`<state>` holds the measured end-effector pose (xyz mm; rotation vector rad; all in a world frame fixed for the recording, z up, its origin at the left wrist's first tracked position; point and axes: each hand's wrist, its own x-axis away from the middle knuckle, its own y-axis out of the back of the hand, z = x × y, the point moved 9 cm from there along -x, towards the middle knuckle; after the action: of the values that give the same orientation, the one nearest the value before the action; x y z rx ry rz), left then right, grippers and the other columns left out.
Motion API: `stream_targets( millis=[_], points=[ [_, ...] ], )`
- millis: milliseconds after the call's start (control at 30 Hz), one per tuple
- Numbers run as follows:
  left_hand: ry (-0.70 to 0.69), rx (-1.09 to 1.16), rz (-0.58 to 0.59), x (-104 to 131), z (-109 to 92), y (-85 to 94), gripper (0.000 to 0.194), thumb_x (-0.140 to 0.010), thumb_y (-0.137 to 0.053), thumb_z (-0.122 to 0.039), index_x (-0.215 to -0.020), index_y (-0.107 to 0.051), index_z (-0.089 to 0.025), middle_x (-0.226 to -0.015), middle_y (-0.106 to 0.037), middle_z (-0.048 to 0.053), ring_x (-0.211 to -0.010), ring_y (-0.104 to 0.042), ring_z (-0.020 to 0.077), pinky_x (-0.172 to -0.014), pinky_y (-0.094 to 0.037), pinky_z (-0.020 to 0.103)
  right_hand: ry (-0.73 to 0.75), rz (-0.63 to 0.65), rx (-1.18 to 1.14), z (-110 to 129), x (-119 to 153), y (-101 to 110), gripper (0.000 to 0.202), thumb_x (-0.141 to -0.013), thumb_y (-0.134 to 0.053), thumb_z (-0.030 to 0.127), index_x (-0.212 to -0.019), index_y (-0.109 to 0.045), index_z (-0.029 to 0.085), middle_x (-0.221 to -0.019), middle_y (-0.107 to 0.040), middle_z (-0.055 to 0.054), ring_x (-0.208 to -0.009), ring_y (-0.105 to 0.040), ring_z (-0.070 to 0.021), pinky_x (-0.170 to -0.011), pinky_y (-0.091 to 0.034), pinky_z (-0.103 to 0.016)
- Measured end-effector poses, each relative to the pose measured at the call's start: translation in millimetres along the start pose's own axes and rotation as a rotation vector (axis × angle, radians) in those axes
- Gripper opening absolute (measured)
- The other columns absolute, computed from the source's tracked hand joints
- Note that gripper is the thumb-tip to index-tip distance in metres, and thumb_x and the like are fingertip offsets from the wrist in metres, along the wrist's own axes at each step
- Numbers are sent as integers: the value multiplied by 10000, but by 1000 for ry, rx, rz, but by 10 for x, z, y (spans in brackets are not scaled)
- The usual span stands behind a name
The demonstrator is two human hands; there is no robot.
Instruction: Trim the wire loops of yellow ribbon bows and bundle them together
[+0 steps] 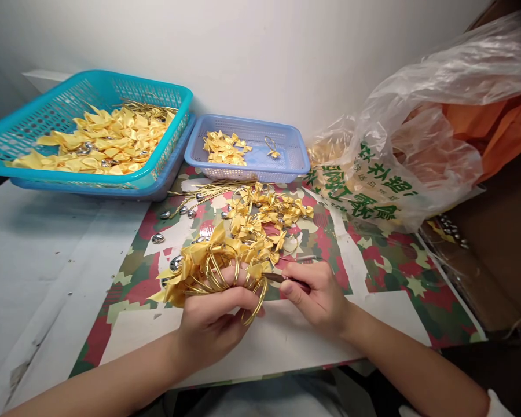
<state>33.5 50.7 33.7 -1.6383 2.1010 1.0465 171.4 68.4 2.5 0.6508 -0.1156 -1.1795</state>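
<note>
My left hand [219,315] is closed around a bunch of yellow ribbon bows [191,263] strung with gold cord loops and silver bells. Some loops circle its fingers. In my right hand [316,295] is a slim tool with a dark reddish handle and pointed metal end [275,277]; its exact kind is unclear. The tool's end touches or nearly touches a small bow at the right side of the bunch. Just beyond my hands lies a pile of yellow bows with gold loops [260,217]. Loose silver bells [157,238] and gold cords [212,190] lie left of that pile.
A turquoise basket [184,113] full of yellow bows and gold cords stands at the back left. The blue basket [286,130] beside it holds small bows. A clear plastic bag [399,150] with green print stands at the right, on the camouflage-patterned table cover [386,263].
</note>
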Motion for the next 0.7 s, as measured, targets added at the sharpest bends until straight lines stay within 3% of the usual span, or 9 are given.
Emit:
stream_targets(
  millis=[500, 700],
  points=[
    [22, -11, 26, -3, 33, -11, 235, -800, -577, -4, -712, -611, -219, -667, -552, -18, -611, -528, 113, -569, -448, 238, -43, -25, 11, -17, -5, -6, 412, -932, -496, 374, -581, -378, 193, -504, -309, 66, -459, -296, -67, -475, -225, -219],
    [129, 13, -65, -7, 180, 62, 206, -769, -650, -27, -690, -629, -217, -620, -584, -41, -626, -543, 115, -591, -462, 243, -111, -1, 42, -102, -59, 34, 412, -925, -501, 387, -576, -413, 186, -513, -341, 60, -488, -343, -70, -531, -257, -233]
  ],
)
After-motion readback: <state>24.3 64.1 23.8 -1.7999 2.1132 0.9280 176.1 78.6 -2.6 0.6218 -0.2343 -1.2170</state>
